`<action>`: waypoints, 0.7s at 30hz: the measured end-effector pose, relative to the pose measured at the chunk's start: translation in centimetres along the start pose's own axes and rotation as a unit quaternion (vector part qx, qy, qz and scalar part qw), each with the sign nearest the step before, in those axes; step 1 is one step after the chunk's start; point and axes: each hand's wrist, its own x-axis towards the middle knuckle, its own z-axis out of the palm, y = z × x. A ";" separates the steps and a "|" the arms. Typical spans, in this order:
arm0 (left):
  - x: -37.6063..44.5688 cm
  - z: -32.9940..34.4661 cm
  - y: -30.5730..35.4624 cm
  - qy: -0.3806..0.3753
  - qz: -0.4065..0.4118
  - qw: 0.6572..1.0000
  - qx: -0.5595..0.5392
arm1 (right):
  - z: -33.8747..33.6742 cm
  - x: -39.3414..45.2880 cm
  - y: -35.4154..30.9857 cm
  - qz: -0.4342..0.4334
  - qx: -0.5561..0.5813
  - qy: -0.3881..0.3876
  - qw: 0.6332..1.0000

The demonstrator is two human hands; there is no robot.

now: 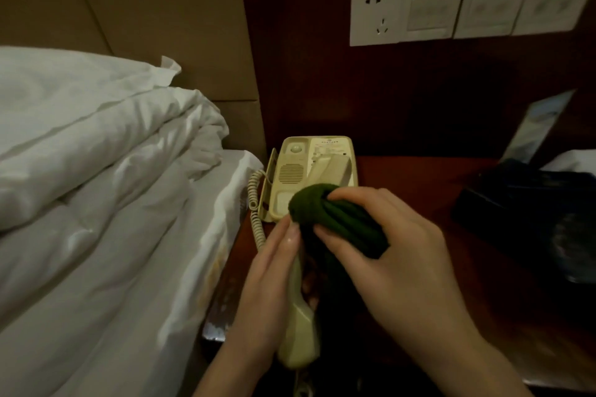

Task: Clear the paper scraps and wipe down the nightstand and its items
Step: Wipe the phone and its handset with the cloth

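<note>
Both hands grip: left hand (274,271) handset (298,325), right hand (390,255) cloth (325,213).

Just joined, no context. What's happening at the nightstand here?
A person is wiping the phone. The left hand holds the cream handset lifted off its base, and the right hand grips a bunched green cloth against the handset's upper end. The base sits on the dark wood nightstand beside the bed, with the coiled cord trailing down.

Dim, warm light; soft blur; edges bowed.
</note>
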 end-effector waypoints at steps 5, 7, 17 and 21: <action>0.2 0.5 -0.5 -0.033 -0.025 0.999 0.000 | 0.5 -0.9 0.1 0.014 -0.021 0.027 0.999; 0.1 0.3 -0.7 0.014 -0.011 0.999 0.028 | 0.9 -1.2 0.0 0.015 -0.022 -0.006 1.000; -0.6 1.5 0.3 0.000 0.040 0.991 0.131 | 1.1 -1.3 0.8 0.075 0.037 0.005 0.996; -0.1 1.3 0.3 0.038 0.052 0.989 0.136 | 1.4 -1.7 1.3 0.072 0.024 0.004 0.997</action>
